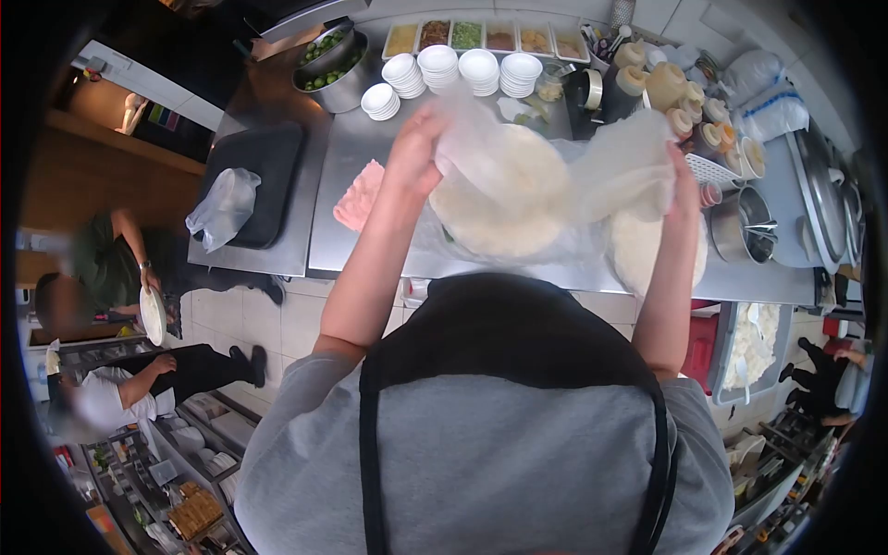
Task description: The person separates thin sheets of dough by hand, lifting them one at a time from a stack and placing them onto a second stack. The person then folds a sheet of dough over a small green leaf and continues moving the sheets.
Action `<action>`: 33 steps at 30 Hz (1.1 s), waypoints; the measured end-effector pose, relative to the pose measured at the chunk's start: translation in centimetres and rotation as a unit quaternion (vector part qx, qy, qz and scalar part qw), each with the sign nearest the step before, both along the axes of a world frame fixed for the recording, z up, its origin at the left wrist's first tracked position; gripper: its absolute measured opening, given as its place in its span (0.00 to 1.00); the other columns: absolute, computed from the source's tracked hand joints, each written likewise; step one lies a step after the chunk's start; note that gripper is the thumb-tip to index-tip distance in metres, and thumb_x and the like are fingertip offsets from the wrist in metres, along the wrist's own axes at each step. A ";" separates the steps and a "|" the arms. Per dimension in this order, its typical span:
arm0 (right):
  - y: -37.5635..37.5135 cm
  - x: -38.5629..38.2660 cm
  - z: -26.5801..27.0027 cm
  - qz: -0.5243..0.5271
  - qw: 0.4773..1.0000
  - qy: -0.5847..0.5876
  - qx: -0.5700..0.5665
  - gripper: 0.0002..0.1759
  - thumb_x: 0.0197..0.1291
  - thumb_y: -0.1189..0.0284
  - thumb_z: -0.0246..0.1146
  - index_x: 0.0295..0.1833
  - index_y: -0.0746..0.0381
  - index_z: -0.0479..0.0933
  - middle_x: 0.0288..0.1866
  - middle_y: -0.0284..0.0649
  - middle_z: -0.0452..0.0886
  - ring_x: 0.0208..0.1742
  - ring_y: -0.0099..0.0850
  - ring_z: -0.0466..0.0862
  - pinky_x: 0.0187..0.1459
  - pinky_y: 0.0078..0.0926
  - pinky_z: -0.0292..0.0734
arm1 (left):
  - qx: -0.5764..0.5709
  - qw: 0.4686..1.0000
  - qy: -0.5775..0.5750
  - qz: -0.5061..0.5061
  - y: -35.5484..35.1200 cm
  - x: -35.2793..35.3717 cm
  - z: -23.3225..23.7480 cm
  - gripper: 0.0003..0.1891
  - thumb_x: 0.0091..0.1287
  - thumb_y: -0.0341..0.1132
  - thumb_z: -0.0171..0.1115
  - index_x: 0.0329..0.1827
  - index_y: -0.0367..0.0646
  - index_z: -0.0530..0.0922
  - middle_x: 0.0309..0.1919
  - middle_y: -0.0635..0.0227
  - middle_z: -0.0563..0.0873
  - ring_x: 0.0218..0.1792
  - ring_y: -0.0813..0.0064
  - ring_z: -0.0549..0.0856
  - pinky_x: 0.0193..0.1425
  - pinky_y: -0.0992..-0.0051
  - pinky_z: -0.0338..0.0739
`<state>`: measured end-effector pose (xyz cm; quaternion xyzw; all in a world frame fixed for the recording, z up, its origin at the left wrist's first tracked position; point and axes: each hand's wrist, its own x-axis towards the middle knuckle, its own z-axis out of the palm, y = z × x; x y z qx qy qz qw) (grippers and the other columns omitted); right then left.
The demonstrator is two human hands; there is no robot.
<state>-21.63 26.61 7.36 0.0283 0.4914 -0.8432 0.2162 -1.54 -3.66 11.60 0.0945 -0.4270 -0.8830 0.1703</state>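
Between my raised hands a sheet of clear plastic [601, 176] is stretched above the steel counter. My left hand [418, 148] grips its left edge, fingers closed. At the right, my right hand [683, 180] is closed on the other side of the plastic, seen edge-on. Below the plastic lies a large pale round disc [504, 199], partly veiled by it. A second pale disc [638, 248] lies under my right forearm, near the counter's front edge. Left of my left forearm sits a crumpled pink cloth [359, 196].
Stacked white bowls [437, 65] and a row of topping trays [467, 35] stand at the back. Squeeze bottles [666, 85] and a steel pot [731, 222] are on the right. A black tray [264, 157] holds a plastic bag. People [129, 388] stand beyond the counter.
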 end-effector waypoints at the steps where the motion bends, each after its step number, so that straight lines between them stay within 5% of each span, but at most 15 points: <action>1: 0.6 0.2 1.9 -0.001 1.000 -0.001 0.002 0.16 0.58 0.67 0.57 0.48 0.66 0.72 0.40 0.39 0.79 0.42 0.29 0.79 0.44 0.28 0.74 | 0.002 1.000 -0.001 -0.001 -0.1 -0.1 -0.1 0.13 0.64 0.28 0.50 0.50 0.34 0.70 0.42 0.63 0.79 0.42 0.76 0.80 0.46 0.77 0.75; 4: 2.2 0.7 5.6 0.052 0.993 -0.041 -0.097 0.19 0.59 0.66 0.56 0.51 0.67 0.71 0.44 0.41 0.78 0.44 0.32 0.79 0.47 0.30 0.74 | 0.033 0.999 -0.012 -0.002 -1.3 0.1 -1.6 0.13 0.64 0.29 0.50 0.50 0.34 0.70 0.41 0.63 0.79 0.41 0.74 0.80 0.45 0.77 0.76; 9: 3.0 -2.0 3.0 0.143 0.972 0.007 -0.188 0.17 0.59 0.70 0.55 0.53 0.65 0.71 0.48 0.41 0.77 0.44 0.31 0.78 0.48 0.29 0.74 | -0.035 0.964 -0.238 0.110 -4.7 1.7 -15.0 0.17 0.61 0.32 0.56 0.53 0.39 0.69 0.36 0.66 0.79 0.33 0.78 0.79 0.38 0.81 0.75; 10: 1.7 -1.5 2.6 0.144 0.972 0.006 -0.188 0.17 0.59 0.70 0.55 0.53 0.65 0.71 0.48 0.41 0.77 0.44 0.31 0.78 0.48 0.29 0.74 | -0.034 0.964 -0.239 0.110 -4.3 2.6 -15.5 0.17 0.61 0.32 0.56 0.53 0.39 0.69 0.36 0.66 0.79 0.33 0.78 0.79 0.38 0.81 0.75; 12: -3.0 0.9 2.7 -0.052 0.998 0.016 -0.034 0.14 0.59 0.71 0.55 0.50 0.63 0.72 0.45 0.38 0.77 0.44 0.28 0.78 0.45 0.27 0.74 | -0.212 0.925 -0.289 0.122 -3.2 4.4 -16.0 0.22 0.58 0.29 0.59 0.56 0.41 0.67 0.31 0.70 0.79 0.28 0.82 0.77 0.31 0.83 0.71; 17: -9.1 6.2 5.9 0.118 0.982 0.028 -0.147 0.14 0.59 0.71 0.55 0.51 0.63 0.69 0.43 0.35 0.76 0.47 0.25 0.76 0.48 0.24 0.72 | -0.278 0.922 -0.254 0.086 -3.5 5.4 -17.0 0.19 0.57 0.27 0.59 0.53 0.40 0.70 0.26 0.72 0.79 0.26 0.83 0.76 0.29 0.83 0.69; 20: -10.2 8.1 7.9 0.126 0.964 0.033 -0.230 0.21 0.58 0.72 0.56 0.58 0.62 0.65 0.50 0.36 0.74 0.50 0.28 0.75 0.52 0.26 0.70 | -0.308 0.911 -0.267 0.063 -3.6 5.2 -17.6 0.15 0.57 0.26 0.58 0.48 0.37 0.73 0.28 0.71 0.81 0.27 0.83 0.78 0.30 0.83 0.70; 25: -9.5 9.5 1.8 0.110 0.984 0.031 -0.139 0.19 0.60 0.73 0.54 0.57 0.62 0.64 0.49 0.37 0.74 0.50 0.28 0.75 0.51 0.29 0.71 | -0.335 0.888 -0.310 0.063 -3.2 5.4 -17.8 0.10 0.59 0.29 0.56 0.42 0.35 0.76 0.31 0.71 0.81 0.30 0.83 0.78 0.30 0.82 0.70; 30: -7.2 12.7 -11.3 0.155 0.978 -0.053 0.126 0.24 0.53 0.76 0.58 0.57 0.61 0.63 0.39 0.34 0.76 0.35 0.24 0.77 0.37 0.24 0.73 | -0.001 0.965 -0.243 0.098 -4.1 5.3 -17.4 0.16 0.65 0.39 0.49 0.44 0.33 0.75 0.38 0.65 0.82 0.40 0.77 0.79 0.45 0.78 0.72; 33: -6.8 13.3 -12.6 0.165 0.948 0.093 0.254 0.27 0.49 0.78 0.59 0.57 0.62 0.63 0.29 0.33 0.75 0.24 0.21 0.74 0.25 0.20 0.70 | 0.109 0.968 -0.194 0.113 -3.5 5.2 -15.6 0.15 0.64 0.39 0.52 0.42 0.34 0.76 0.41 0.62 0.81 0.43 0.74 0.78 0.50 0.77 0.70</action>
